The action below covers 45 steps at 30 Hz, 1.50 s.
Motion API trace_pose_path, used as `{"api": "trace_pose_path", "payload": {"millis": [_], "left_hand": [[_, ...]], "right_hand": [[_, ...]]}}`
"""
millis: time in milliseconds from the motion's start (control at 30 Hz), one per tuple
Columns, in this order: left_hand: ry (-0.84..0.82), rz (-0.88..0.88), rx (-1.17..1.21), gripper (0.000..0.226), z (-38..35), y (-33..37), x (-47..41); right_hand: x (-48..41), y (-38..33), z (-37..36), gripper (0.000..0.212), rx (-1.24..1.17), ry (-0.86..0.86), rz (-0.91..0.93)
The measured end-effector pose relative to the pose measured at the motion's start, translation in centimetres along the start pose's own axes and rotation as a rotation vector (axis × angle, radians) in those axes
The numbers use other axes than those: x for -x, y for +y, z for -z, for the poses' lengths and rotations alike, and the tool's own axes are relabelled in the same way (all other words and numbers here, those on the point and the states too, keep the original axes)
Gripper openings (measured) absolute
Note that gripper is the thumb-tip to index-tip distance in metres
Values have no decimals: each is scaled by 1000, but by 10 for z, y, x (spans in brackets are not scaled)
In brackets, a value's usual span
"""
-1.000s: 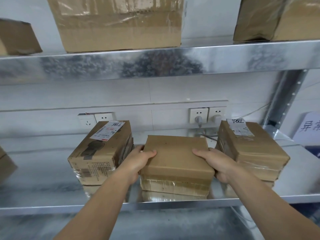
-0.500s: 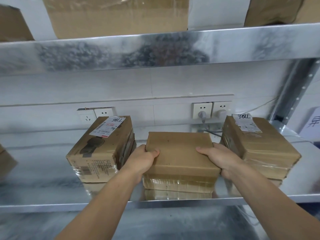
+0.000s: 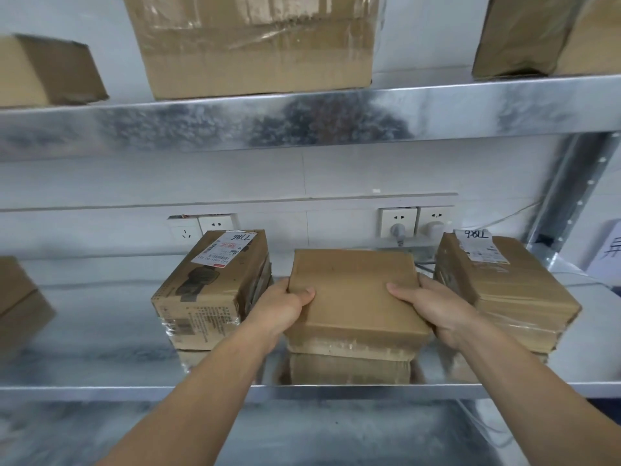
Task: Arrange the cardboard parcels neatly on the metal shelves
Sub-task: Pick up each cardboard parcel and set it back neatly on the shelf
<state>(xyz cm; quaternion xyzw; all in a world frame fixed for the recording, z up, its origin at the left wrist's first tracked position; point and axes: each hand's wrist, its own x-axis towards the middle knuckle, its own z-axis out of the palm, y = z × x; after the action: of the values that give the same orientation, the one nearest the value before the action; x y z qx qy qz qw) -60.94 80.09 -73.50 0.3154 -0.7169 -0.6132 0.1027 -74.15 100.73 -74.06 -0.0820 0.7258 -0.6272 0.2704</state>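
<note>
- Three parcels in a row on the lower shelf (image 3: 100,388): left parcel (image 3: 215,284), middle parcel (image 3: 353,290), right parcel (image 3: 504,287).
- Left hand (image 3: 285,307) grips the middle parcel's left edge, thumb on top, fingers curled down the side.
- Right hand (image 3: 433,307) grips its right edge the same way, thumb on top.
- The middle parcel looks set down on the shelf, its reflection meeting its base, but I can't be sure it bears full weight.
- It sits between the other two, close to both, with the hands filling the gaps. Its front face is near the shelf's front lip.
- The left and right parcels carry labels on top and angle outward a little, so they aren't square with the middle one.
- A fourth parcel (image 3: 16,297) shows at the far left edge of this shelf, well apart from the row.
- The upper shelf (image 3: 201,126) holds a big box (image 3: 255,45), a small box (image 3: 47,72) and another box (image 3: 544,31), spaced out.
- Judgement: the task is well along, with parcels already on both shelves.
- What's likely left is to square the middle parcel, let go of it, and maybe straighten its angled neighbours.
- Wall sockets (image 3: 398,220) are behind the row, two with plugs in them.
</note>
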Motion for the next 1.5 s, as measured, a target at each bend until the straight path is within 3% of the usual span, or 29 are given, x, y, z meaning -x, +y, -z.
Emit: {"api": "trace_pose_path", "payload": {"millis": [167,500,867,1267,1433,1500], "left_hand": [[29,-105,75,32,5,7,3],[50,-89,228,18,10,21,14],[46,35,175,21,0,29,9],[41,68,186,12,0,19,-2],[45,81,150,23,2,20,-8],[47,93,129,24,3,19,-10]], "right_hand": [[13,-13,1,51,-153,-28,116],[17,-27,7,35,-354,20,129],[13,-26,4,32,-199,96,117],[7,-20,4,65,-178,20,100],[5,-20,1,51,-159,-6,74],[4,-22,-1,61,-160,7,70]]}}
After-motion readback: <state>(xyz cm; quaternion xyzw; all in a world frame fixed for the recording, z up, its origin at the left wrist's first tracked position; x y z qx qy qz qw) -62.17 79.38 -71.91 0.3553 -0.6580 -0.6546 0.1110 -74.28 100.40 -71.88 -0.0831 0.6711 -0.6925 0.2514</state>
